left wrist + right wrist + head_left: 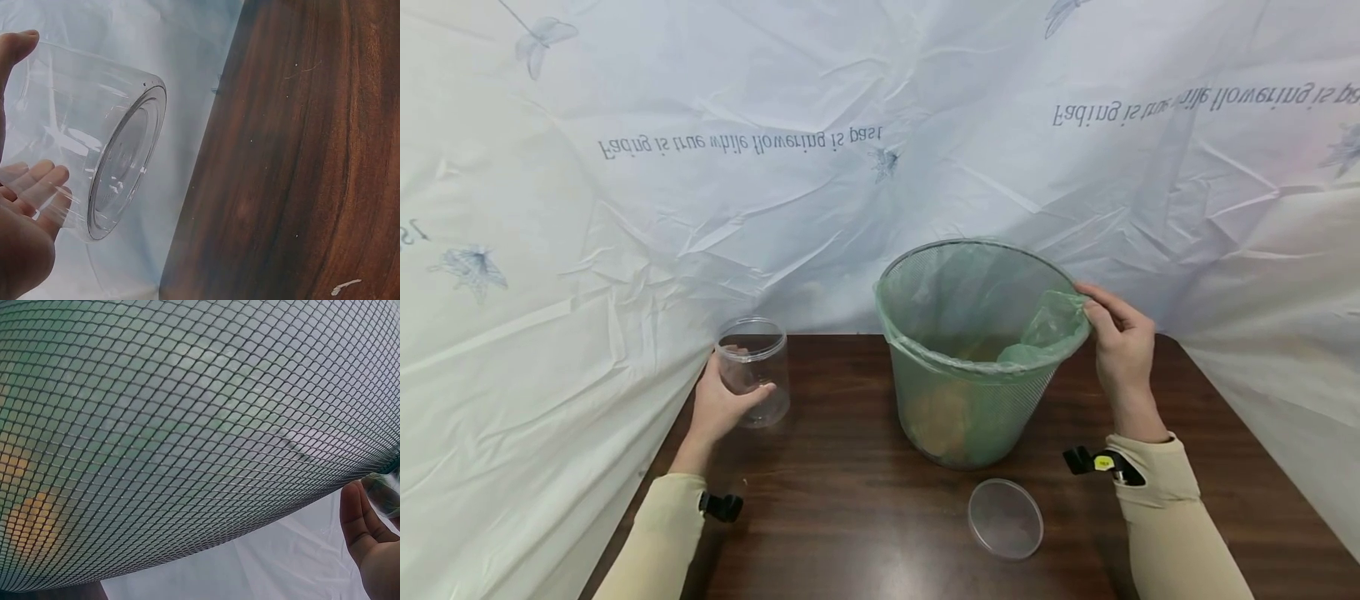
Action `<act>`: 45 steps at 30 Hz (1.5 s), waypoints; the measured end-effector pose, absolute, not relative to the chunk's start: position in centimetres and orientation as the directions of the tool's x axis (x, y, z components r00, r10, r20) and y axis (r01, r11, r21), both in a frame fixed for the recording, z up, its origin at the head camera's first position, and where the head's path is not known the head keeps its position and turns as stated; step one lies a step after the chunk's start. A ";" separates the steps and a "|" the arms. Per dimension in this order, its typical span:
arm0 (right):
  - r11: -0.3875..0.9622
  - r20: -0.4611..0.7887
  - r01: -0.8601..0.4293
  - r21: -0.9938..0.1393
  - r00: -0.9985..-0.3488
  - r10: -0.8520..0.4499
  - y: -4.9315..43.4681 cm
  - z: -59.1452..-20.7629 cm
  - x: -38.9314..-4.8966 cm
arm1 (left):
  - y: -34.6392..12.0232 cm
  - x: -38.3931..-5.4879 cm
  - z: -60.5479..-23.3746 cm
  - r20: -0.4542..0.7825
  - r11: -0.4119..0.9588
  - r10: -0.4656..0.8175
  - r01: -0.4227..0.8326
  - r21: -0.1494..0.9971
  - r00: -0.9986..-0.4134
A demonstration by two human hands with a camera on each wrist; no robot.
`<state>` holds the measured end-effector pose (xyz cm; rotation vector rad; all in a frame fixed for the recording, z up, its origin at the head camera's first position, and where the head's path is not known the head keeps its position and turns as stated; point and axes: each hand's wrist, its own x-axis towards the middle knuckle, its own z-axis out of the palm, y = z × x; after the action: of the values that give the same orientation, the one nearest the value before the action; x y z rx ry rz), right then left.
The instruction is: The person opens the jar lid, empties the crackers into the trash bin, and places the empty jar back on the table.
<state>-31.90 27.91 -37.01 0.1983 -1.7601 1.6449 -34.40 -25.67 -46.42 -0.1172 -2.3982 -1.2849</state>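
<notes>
My left hand (722, 406) grips a clear plastic jar (772, 371), thumb across the near side and fingers round the far side. The jar has no lid on and looks bare inside; the left wrist view shows its round base (128, 162). A wire mesh wastebasket (1037, 398) stands to the right, lined with a thin green bin liner (1051, 321) folded over its rim. At the right of that rim, my right hand (1126, 346) pinches the liner between thumb and fingers. Mesh (200, 425) fills most of the right wrist view, with the right hand (375, 550) at its edge.
A round clear lid (1006, 518) lies on the dark wooden table (835, 500), in front of the wastebasket. Something orange (942, 418) shows through the basket's lower wall. White printed sheeting (760, 217) hangs behind the table and along both sides.
</notes>
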 end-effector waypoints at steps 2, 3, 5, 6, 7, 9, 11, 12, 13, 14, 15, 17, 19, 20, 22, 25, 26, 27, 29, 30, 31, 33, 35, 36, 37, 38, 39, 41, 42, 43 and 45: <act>0.167 0.579 -0.559 -0.812 -0.737 0.349 27.9 -37.0 -31.8 | -25.7 -34.3 -46.5 0.394 0.574 -0.125 0.258 0.777 -0.911; 0.159 0.578 -0.561 -0.812 -0.738 0.349 27.9 -37.0 -31.8 | -25.7 -34.3 -46.5 0.392 0.574 -0.127 0.255 0.778 -0.911; 0.142 0.574 -0.564 -0.813 -0.739 0.351 27.9 -36.9 -31.8 | -25.6 -34.2 -46.6 0.388 0.578 -0.131 0.248 0.777 -0.912; 0.139 0.574 -0.565 -0.813 -0.740 0.350 27.9 -36.9 -31.8 | -25.6 -34.2 -46.7 0.388 0.581 -0.132 0.246 0.776 -0.912; 0.145 0.575 -0.563 -0.814 -0.740 0.349 27.9 -36.9 -31.8 | -25.6 -34.2 -46.8 0.387 0.581 -0.134 0.244 0.776 -0.912; 0.153 0.575 -0.559 -0.815 -0.742 0.345 27.9 -36.8 -31.8 | -25.5 -34.1 -46.9 0.388 0.585 -0.136 0.242 0.774 -0.912; 0.171 0.573 -0.550 -0.818 -0.744 0.344 27.9 -36.8 -31.8 | -25.5 -34.0 -47.0 0.388 0.586 -0.134 0.243 0.773 -0.912; 0.171 0.570 -0.547 -0.819 -0.746 0.345 27.9 -36.8 -31.8 | -25.5 -33.9 -47.0 0.389 0.587 -0.135 0.243 0.772 -0.911; 0.170 0.567 -0.545 -0.821 -0.747 0.346 27.9 -36.8 -31.8 | -25.5 -33.9 -47.0 0.391 0.588 -0.134 0.245 0.771 -0.910; 0.170 0.565 -0.542 -0.823 -0.749 0.346 27.8 -36.8 -31.8 | -25.5 -33.8 -47.1 0.393 0.589 -0.136 0.245 0.770 -0.910; 0.170 0.563 -0.540 -0.824 -0.750 0.347 27.8 -36.8 -31.7 | -25.5 -33.8 -47.1 0.394 0.590 -0.138 0.244 0.769 -0.909; 0.160 0.559 -0.540 -0.826 -0.752 0.349 27.8 -36.9 -31.7 | -25.5 -33.8 -47.3 0.397 0.589 -0.140 0.246 0.770 -0.907; 0.164 0.560 -0.539 -0.826 -0.752 0.348 27.8 -37.0 -31.7 | -25.5 -33.8 -47.4 0.396 0.588 -0.145 0.243 0.772 -0.907; 0.161 0.560 -0.541 -0.825 -0.752 0.348 27.8 -37.0 -31.7 | -25.5 -33.8 -47.6 0.392 0.588 -0.147 0.239 0.773 -0.908; 0.158 0.562 -0.544 -0.824 -0.752 0.346 27.8 -37.0 -31.7 | -25.5 -33.8 -47.8 0.385 0.585 -0.148 0.233 0.777 -0.911; 0.166 0.567 -0.545 -0.822 -0.751 0.339 27.8 -37.0 -31.7 | -25.4 -33.9 -48.0 0.372 0.583 -0.152 0.221 0.782 -0.916; 0.163 0.567 -0.547 -0.821 -0.751 0.337 27.9 -37.0 -31.8 | -25.4 -33.9 -48.0 0.369 0.585 -0.152 0.218 0.781 -0.917; 0.165 0.568 -0.547 -0.821 -0.752 0.335 27.9 -36.9 -31.8 | -25.3 -33.9 -48.0 0.368 0.581 -0.152 0.218 0.784 -0.917; 0.161 0.569 -0.549 -0.820 -0.751 0.334 27.9 -36.9 -31.8 | -25.3 -33.9 -48.0 0.369 0.576 -0.152 0.221 0.787 -0.917; 0.157 0.569 -0.551 -0.820 -0.751 0.334 27.9 -37.0 -31.8 | -25.3 -34.0 -48.0 0.371 0.574 -0.150 0.224 0.788 -0.917; 0.149 0.568 -0.553 -0.819 -0.752 0.334 27.9 -37.0 -31.8 | -25.2 -34.0 -48.0 0.372 0.573 -0.149 0.226 0.787 -0.916; 0.145 0.570 -0.557 -0.818 -0.751 0.334 27.9 -37.0 -31.9 | -25.2 -34.0 -48.0 0.372 0.572 -0.144 0.229 0.787 -0.917; 0.156 0.573 -0.556 -0.817 -0.749 0.333 27.8 -37.0 -31.9 | -25.2 -33.9 -48.2 0.368 0.578 -0.143 0.225 0.785 -0.919; 0.161 0.575 -0.555 -0.816 -0.748 0.332 27.8 -37.0 -31.9 | -25.3 -33.9 -48.3 0.367 0.579 -0.143 0.223 0.784 -0.919; 0.165 0.576 -0.555 -0.816 -0.748 0.331 27.8 -37.0 -31.9 | -25.3 -33.9 -48.4 0.366 0.581 -0.143 0.221 0.783 -0.919; 0.168 0.577 -0.555 -0.815 -0.747 0.332 27.8 -37.0 -32.0 | -25.3 -33.9 -48.6 0.366 0.581 -0.144 0.220 0.783 -0.919; 0.167 0.576 -0.555 -0.815 -0.746 0.333 27.8 -37.0 -32.0 | -25.3 -33.9 -48.7 0.365 0.582 -0.145 0.219 0.783 -0.919; 0.176 0.576 -0.551 -0.816 -0.746 0.334 27.8 -37.0 -32.0 | -25.4 -33.9 -48.9 0.366 0.582 -0.145 0.220 0.783 -0.919; 0.181 0.576 -0.550 -0.816 -0.745 0.336 27.8 -37.0 -32.0 | -25.4 -33.9 -49.0 0.365 0.581 -0.145 0.219 0.784 -0.920; 0.187 0.576 -0.547 -0.816 -0.744 0.338 27.8 -37.0 -31.9 | -25.3 -33.9 -49.0 0.362 0.582 -0.144 0.217 0.784 -0.921; 0.207 0.578 -0.540 -0.816 -0.740 0.344 27.8 -37.0 -31.9 | -25.3 -33.9 -49.1 0.354 0.577 -0.143 0.213 0.789 -0.924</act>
<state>-31.92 27.81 -36.97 0.1834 -1.7896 1.6178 -33.86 -25.29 -49.08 -0.0569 -2.4308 -1.2888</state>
